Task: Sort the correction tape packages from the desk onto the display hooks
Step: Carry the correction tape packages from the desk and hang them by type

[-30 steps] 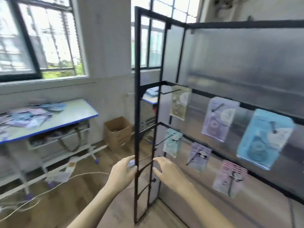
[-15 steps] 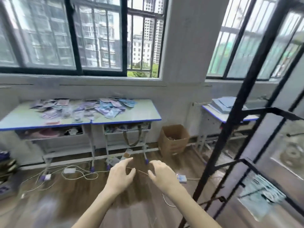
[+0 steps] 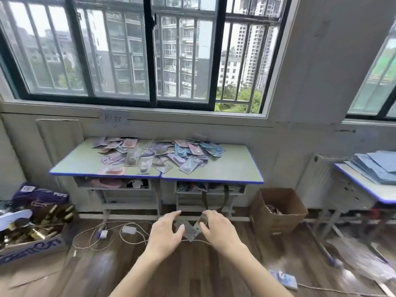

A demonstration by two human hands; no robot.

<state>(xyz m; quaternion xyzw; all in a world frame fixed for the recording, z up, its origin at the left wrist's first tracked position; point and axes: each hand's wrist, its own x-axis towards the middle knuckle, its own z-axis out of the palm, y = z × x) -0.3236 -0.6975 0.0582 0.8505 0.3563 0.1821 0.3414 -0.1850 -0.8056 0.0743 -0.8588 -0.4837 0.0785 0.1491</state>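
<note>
A loose pile of correction tape packages (image 3: 158, 155) in purple, blue, pink and clear covers lies across two green desks with blue edges (image 3: 225, 170) under the window. My left hand (image 3: 167, 232) and my right hand (image 3: 218, 230) are held out side by side low in the view, well short of the desks. Their fingers are relaxed and slightly spread, and neither holds anything. Two flat grey packages (image 3: 189, 232) show between the hands, seemingly down by the desk legs. The display hooks are out of view.
An open cardboard box (image 3: 278, 211) stands on the floor right of the desks. A box of brass items (image 3: 32, 232) sits at the left. Cables (image 3: 120, 232) trail over the wooden floor. A blue package (image 3: 285, 279) lies near my right arm. Another desk (image 3: 368, 185) holds blue sheets.
My view has swung left from the display rack to face the desks, and the rack has left the frame. Both hands stay held out in front, empty.
</note>
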